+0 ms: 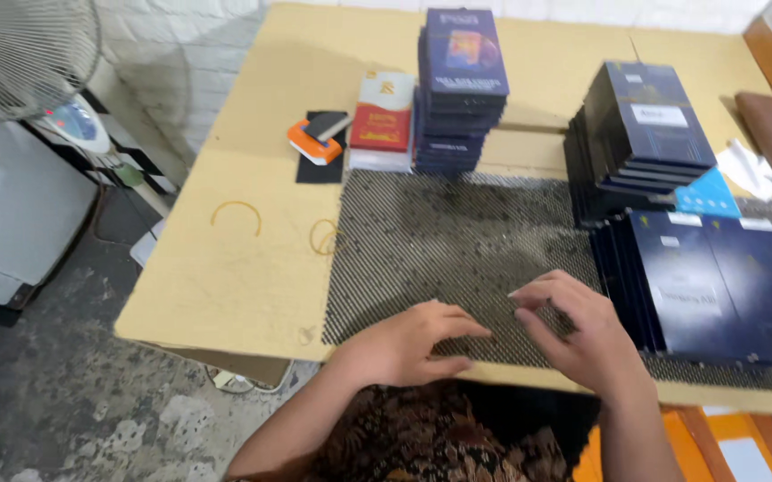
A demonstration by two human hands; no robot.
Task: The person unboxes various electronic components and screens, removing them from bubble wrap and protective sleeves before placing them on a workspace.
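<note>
My left hand [408,342] lies on the black dotted mat [457,241] near the table's front edge, fingers stretched toward the right. My right hand [578,330] hovers beside it, fingers bent and apart, index tip close to the left fingertips. Neither hand visibly holds anything. Just right of my right hand lies a row of dark blue flat boxes [716,286] on the mat.
Stacks of dark blue boxes stand at the back centre [459,85] and back right [645,134]. A red and white box pile [383,120], an orange tool [314,141], two rubber bands [236,214] lie on the wooden table [252,268]. A fan [29,54] stands at left.
</note>
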